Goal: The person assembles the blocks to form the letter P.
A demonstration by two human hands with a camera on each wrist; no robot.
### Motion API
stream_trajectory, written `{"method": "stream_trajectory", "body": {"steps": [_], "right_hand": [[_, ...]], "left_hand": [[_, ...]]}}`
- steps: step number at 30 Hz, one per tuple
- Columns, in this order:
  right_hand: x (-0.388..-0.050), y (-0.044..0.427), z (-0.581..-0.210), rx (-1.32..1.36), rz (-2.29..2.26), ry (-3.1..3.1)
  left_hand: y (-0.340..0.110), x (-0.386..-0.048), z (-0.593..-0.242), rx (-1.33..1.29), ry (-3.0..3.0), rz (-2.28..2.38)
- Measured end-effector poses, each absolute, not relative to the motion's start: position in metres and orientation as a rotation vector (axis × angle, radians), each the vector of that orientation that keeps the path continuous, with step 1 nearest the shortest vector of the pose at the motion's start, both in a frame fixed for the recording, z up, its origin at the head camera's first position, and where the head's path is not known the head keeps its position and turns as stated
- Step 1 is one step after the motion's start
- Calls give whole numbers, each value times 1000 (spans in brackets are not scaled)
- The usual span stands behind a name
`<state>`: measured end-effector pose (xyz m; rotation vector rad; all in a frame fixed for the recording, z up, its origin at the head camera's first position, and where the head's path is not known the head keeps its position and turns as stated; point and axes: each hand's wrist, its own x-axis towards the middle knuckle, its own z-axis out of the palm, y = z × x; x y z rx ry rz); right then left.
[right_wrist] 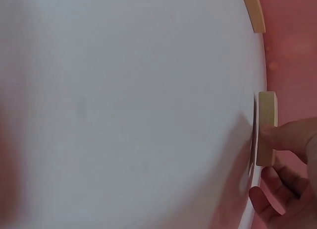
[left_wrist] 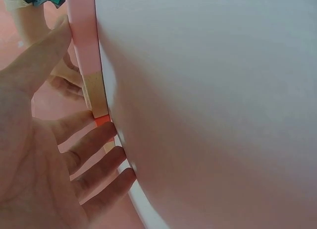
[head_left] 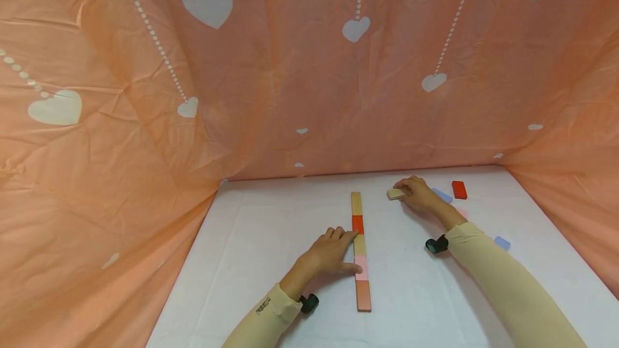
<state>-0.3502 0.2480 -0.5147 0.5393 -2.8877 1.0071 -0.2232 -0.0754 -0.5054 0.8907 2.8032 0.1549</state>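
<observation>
Left hand [head_left: 329, 251] lies spread, fingers loosely straight, index tip at the joint of the row's red block [head_left: 358, 223] and lower wooden block [head_left: 359, 246], thumb on its pink block [head_left: 361, 261]. Right hand [head_left: 418, 195] pinches a pale wooden block [head_left: 394, 194] between thumb and fingers, to the right of the row's far-end wooden block [head_left: 356, 204] and apart from it; cannot tell whether the held block clears the white table [head_left: 271, 219]. Risks, as judged: uneven pressure from the left thumb or index could skew the row or open a joint; a loose pinch could let the held block twist or drop; a sweep of the right forearm could shift the loose pieces beside it. Counts, visible: hands, 2; row, 5 blocks (wooden 2, red 1, pink 1, orange-brown [head_left: 363, 297] 1); held, 1 wooden; loose on the right, 4: one red block [head_left: 459, 190], one blue block by the right hand [head_left: 442, 195], another blue block by the sleeve [head_left: 502, 243], one pink piece [head_left: 462, 212] partly hidden by the wrist. Total 10: wooden 3, red 2, pink 2, blue 2, orange-brown 1.
</observation>
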Motion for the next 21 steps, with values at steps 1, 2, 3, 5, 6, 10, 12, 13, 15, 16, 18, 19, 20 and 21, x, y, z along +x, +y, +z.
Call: {"method": "stream_trajectory", "body": {"steps": [1, 2, 3, 5, 6, 10, 12, 13, 15, 16, 18, 19, 20, 21], "right_hand": [[-351, 247, -516, 555, 1002, -2875], [-351, 245, -516, 567, 1000, -2862], [-352, 244, -517, 581, 1000, -2848], [-353, 241, -518, 606, 997, -2824], [-353, 240, -518, 614, 999, -2813], [-354, 235, -519, 643, 1031, -2785], [-355, 232, -519, 665, 1032, -2777], [-356, 231, -519, 676, 1031, -2773], [-357, 227, -521, 699, 1022, -2767], [-358, 225, -521, 710, 1015, -2767], [-359, 222, -522, 725, 1008, -2764], [-359, 220, -522, 732, 1010, -2760], [-359, 219, -522, 736, 1014, -2760], [-359, 217, -522, 740, 1013, -2759]], "left_hand": [[-75, -223, -505, 890, 2804, 154], [-76, -223, -505, 890, 2804, 154], [-76, -223, -505, 889, 2804, 154], [-76, -223, -505, 890, 2803, 152], [-76, -223, -504, 891, 2803, 153], [-76, -222, -503, 898, 2804, 145], [-75, -222, -503, 900, 2807, 141], [-75, -222, -503, 901, 2808, 140], [-75, -222, -503, 904, 2810, 136], [-75, -221, -503, 904, 2810, 134], [-76, -221, -503, 905, 2809, 137], [-76, -221, -502, 906, 2809, 139], [-76, -221, -502, 905, 2807, 140], [-76, -221, -502, 905, 2807, 142]]}}
